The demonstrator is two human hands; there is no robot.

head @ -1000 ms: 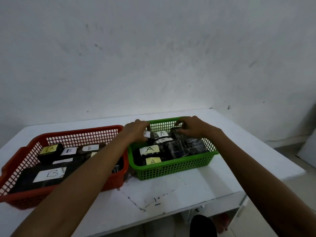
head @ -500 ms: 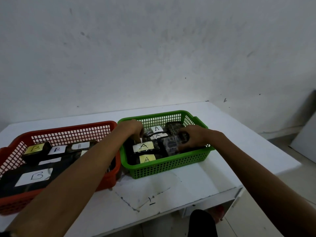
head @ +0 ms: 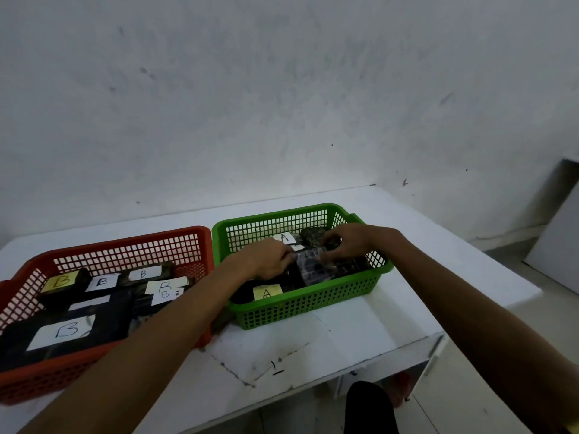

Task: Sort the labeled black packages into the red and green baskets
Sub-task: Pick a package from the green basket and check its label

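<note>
So I'm at the white table (head: 360, 333), which sits against a plain scuffed wall (head: 282, 89), with the two baskets side by side and touching. The red basket (head: 103, 242) is on the left, loaded with black packages that all carry B labels, the biggest B label (head: 62, 332) being on the near one. The green basket (head: 282, 214) is on the right with the A stuff: a yellow A label (head: 267, 292) near the front wall and a white A label (head: 284, 238) toward the far side. Both my hands are down inside the green one, on the same shiny black package (head: 313, 266) in the middle of it. My left hand (head: 266, 260) has its fingers curled on the package's left edge, my right hand (head: 352, 241) pinches its far right corner, so both are closed on it. Can't tell if it's lifted or just resting on the others. There's a small pen mark (head: 275, 368) on the table near me.
</note>
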